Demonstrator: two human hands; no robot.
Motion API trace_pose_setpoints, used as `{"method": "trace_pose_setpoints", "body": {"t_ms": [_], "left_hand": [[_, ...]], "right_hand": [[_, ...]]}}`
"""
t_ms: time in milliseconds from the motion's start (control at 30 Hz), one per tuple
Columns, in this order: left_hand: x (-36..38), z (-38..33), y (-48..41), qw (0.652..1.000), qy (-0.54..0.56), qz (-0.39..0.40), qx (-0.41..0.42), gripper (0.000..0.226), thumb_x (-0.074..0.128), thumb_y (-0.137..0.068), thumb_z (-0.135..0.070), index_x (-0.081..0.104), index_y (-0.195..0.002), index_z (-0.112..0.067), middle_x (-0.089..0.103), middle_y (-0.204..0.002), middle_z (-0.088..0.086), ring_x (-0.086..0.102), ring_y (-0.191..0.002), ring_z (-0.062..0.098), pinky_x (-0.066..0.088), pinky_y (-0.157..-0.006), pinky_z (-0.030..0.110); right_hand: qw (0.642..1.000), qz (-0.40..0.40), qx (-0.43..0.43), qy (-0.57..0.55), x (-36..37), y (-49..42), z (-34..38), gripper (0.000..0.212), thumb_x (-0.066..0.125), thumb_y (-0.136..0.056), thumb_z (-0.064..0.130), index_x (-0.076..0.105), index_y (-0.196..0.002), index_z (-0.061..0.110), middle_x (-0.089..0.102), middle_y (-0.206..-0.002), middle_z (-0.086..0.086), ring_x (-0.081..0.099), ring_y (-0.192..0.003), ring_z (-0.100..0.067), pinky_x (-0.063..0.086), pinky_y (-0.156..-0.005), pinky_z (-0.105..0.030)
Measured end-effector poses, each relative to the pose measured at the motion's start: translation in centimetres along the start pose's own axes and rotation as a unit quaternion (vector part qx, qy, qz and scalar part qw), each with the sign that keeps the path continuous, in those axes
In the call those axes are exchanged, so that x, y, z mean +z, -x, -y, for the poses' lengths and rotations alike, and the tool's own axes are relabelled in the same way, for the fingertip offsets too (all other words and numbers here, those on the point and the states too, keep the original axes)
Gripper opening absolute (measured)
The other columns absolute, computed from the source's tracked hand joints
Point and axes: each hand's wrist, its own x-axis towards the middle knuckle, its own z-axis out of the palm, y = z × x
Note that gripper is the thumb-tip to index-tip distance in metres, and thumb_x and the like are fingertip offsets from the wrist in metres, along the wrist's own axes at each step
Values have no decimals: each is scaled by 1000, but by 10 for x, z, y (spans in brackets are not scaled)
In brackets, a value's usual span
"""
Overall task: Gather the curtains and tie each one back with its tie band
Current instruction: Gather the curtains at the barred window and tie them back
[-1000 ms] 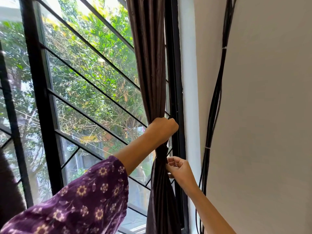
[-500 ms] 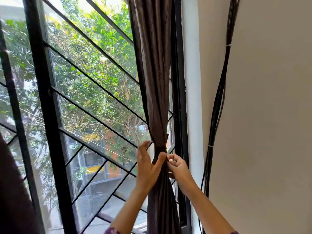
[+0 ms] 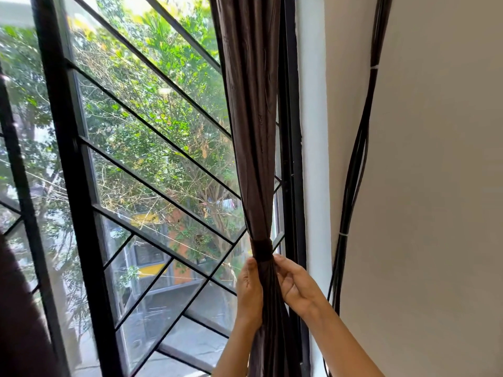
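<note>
Brown curtain (image 3: 251,118): gathered into one narrow bundle at the window's right edge, beside the black window frame (image 3: 292,159). Tie band (image 3: 261,249): dark, wrapped around the bundle. Left hand (image 3: 249,291): fingers extended, flat against the fabric just below the band. Right hand (image 3: 295,287): loosely curled, fingertips on the fabric opposite. Black cables (image 3: 356,159): on the wall, right.

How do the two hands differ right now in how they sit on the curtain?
The left hand lies flat against the curtain's left side, fingers straight and pointing up; the right hand is on the right side with its fingers curled. The left hand shows its back, the right more of its palm side. Both rest just below the tie band, already wrapped around the gathered curtain.
</note>
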Motion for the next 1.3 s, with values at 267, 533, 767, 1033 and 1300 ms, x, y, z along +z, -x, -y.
{"method": "trace_pose_setpoints", "body": {"t_ms": [267,533,767,1033,1300], "left_hand": [[-9,-5,1,994,63,70,-51,51,32,-99,-30,61,-97,11,57,-50,3,50,-39,10,40,-38,19],[-14,-13,5,991,36,110,-66,57,33,-89,-49,64,-81,-2,44,-48,1,38,-38,12,33,-37,21],[-16,-6,-1,985,32,123,-114,56,35,-90,-57,68,-68,-17,41,-60,10,38,-50,18,32,-47,28],[-9,-5,-1,967,164,144,-134,46,53,-82,-57,57,-57,-19,40,-49,-2,38,-42,9,34,-41,20],[-3,-3,-5,952,235,151,-121,32,77,-66,-40,58,-55,-18,40,-51,-3,36,-40,7,35,-40,17]], "right_hand": [[988,-6,93,127,-10,10,9,20,54,-81,0,67,-96,3,64,-77,-8,60,-58,-12,48,-58,-22],[960,29,-31,276,2,24,25,26,71,-81,18,67,-106,14,64,-88,0,53,-72,-8,41,-68,-23],[916,31,-127,380,44,22,54,27,68,-84,23,68,-104,5,64,-84,-5,54,-68,-9,45,-66,-19],[968,-34,-130,211,51,16,49,9,65,-83,4,73,-84,1,68,-73,-9,53,-57,-12,50,-55,-16],[954,-48,-200,217,64,18,50,10,66,-82,1,70,-87,-6,68,-72,-11,53,-53,-9,49,-59,-18]]}}
